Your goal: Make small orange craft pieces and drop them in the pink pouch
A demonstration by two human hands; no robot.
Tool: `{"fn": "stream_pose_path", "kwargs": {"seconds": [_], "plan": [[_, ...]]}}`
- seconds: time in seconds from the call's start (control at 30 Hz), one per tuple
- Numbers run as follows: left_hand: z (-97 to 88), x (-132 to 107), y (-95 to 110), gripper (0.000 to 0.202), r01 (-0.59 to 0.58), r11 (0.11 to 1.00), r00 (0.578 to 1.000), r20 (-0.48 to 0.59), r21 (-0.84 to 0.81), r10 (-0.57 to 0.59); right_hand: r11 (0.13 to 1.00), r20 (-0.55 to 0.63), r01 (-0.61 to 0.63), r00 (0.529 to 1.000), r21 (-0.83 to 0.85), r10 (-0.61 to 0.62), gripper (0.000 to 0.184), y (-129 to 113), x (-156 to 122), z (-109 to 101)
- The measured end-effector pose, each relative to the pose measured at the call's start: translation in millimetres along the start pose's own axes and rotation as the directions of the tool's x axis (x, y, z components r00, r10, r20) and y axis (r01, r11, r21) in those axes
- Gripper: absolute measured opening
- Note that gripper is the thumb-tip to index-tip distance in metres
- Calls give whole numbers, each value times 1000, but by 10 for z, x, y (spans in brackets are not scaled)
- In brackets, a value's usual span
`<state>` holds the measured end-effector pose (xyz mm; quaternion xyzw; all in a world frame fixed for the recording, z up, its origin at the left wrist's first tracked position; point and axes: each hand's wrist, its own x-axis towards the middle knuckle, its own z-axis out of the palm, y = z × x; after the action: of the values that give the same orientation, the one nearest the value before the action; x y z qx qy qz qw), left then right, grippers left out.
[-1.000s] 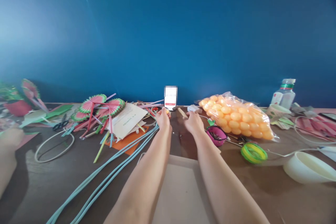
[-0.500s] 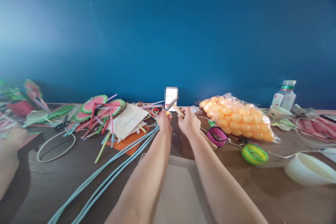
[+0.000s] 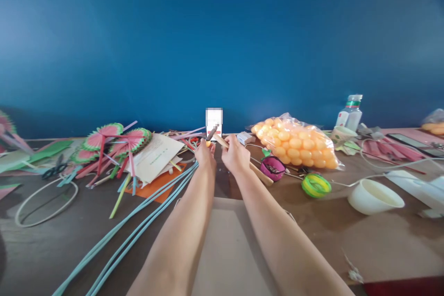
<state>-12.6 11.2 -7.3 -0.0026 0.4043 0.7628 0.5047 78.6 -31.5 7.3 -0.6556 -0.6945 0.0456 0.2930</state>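
Observation:
My right hand (image 3: 236, 153) is closed around the wooden handle of a hammer (image 3: 222, 140). The hammer's dark head (image 3: 212, 132) hangs right over the fingertips of my left hand (image 3: 206, 155). Those fingers pinch a small yellow-orange thing (image 3: 208, 143), mostly hidden by them. Behind both hands stands a lit phone (image 3: 214, 120), leaning on the blue wall. Pale blue cords (image 3: 149, 222) run from beside my left hand toward the lower left. A purple pouch (image 3: 273, 167) with small bits inside lies right of my right hand.
Pink-green paper fans (image 3: 104, 136), a white paper sheet (image 3: 156, 155) and black scissors (image 3: 55, 166) lie left. To the right are a bag of orange balls (image 3: 298, 145), a green-yellow coil (image 3: 316, 186), a white cup (image 3: 374, 196) and a bottle (image 3: 350, 113). A blue wall (image 3: 222, 46) rises behind.
The view has swung right and down, so the things appear farther left and another person's hand at the left has left the picture. Both hands keep their grips; the hammer stays over my left fingers.

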Motion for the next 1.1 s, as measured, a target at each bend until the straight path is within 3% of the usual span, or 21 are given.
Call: {"fn": "stream_pose_path", "kwargs": {"seconds": [0.53, 0.67, 1.1], "plan": [[3, 6, -19, 14, -36, 999, 999, 13, -8, 37, 998, -12, -59, 998, 13, 59, 22, 22, 2, 28], [5, 3, -18, 14, -40, 999, 999, 8, -11, 40, 997, -62, -77, 995, 25, 79, 22, 38, 11, 42], [0, 17, -26, 13, -31, 999, 999, 25, -17, 32, 999, -50, -50, 997, 16, 51, 21, 57, 12, 68]]}}
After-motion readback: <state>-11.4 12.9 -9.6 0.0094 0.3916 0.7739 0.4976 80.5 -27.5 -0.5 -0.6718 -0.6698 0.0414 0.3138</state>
